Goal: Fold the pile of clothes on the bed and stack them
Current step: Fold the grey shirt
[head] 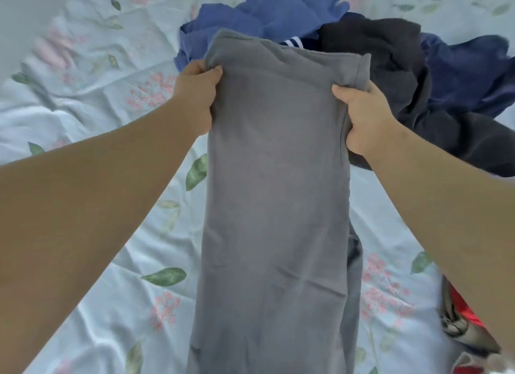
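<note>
Two hands, L hand (195, 95) fingers (207, 72) pinch grey garment (278, 178) top-left, R hand (365, 117) top-right

Grey garment (276, 192), blue and black pile (362, 39), pale floral bedsheet (111, 234).

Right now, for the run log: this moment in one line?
left hand grips grey garment | right hand grips grey garment | clothes pile unfolded behind

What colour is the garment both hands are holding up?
The garment is plain mid-grey, no pattern; the head view shows it best.
</note>
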Demonstrator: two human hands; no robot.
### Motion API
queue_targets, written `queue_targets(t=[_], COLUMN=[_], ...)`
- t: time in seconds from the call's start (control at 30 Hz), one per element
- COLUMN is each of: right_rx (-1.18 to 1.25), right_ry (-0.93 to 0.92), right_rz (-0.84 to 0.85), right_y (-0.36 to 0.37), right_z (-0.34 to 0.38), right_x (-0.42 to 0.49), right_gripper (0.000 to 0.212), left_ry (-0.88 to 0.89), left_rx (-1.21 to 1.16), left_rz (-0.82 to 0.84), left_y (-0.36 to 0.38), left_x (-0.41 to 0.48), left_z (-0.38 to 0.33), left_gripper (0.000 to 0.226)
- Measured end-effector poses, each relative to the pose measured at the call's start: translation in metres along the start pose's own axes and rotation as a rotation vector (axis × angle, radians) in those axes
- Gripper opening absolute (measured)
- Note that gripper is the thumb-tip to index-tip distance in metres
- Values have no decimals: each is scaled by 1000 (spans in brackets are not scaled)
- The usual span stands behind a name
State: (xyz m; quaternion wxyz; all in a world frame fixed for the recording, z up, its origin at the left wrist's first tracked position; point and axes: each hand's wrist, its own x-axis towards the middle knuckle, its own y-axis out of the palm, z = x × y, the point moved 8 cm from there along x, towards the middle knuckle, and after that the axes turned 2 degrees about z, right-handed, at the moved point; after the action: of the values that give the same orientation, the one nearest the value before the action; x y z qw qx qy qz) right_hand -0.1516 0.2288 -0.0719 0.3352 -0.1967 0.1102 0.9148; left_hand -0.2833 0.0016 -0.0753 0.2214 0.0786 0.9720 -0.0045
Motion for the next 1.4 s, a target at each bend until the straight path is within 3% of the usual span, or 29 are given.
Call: queue_targets(t=[0.2, 0.4, 0.6, 0.73, 0.9, 1.03, 1.13, 1.23, 1.3, 1.4], right_rx=[55, -64, -348, -437, -419, -78, -59, -68, -57, 45], right_ry=[-107, -110, -111, 99, 501, 659, 631, 435, 347, 368], right_rz=[23, 14, -45, 5, 93, -8, -139, -282, -325, -314], right_y=[14, 2, -39, -67, -87, -96, -101, -106, -108, -108], right_z=[83, 81, 12, -68, -158, -201, -216, -213, -210, -225], right_x=[-12, -49, -110, -152, -200, -218, -215, -208, -212, -225], right_gripper=[20, 29, 32, 37, 45, 24, 20, 27, 30, 27], left_ry=[113, 88, 39, -194, -623, -784, -725, -604, -537, -511], left_rx=[-80, 83, 342, 504, 412, 89, 123, 150, 152, 161], left_rz=[40, 120, 289, 440, 368, 163, 86, 73, 98, 113], left_y=[13, -4, -33, -54, -90, -102, -101, -95, -95, -102], left_x=[-19, -43, -85, -123, -181, -213, -218, -219, -222, -236], left_z=[-87, -91, -16, 78, 181, 222, 233, 228, 226, 232], left_gripper=[27, 36, 26, 31, 29, 34, 37, 25, 34, 31])
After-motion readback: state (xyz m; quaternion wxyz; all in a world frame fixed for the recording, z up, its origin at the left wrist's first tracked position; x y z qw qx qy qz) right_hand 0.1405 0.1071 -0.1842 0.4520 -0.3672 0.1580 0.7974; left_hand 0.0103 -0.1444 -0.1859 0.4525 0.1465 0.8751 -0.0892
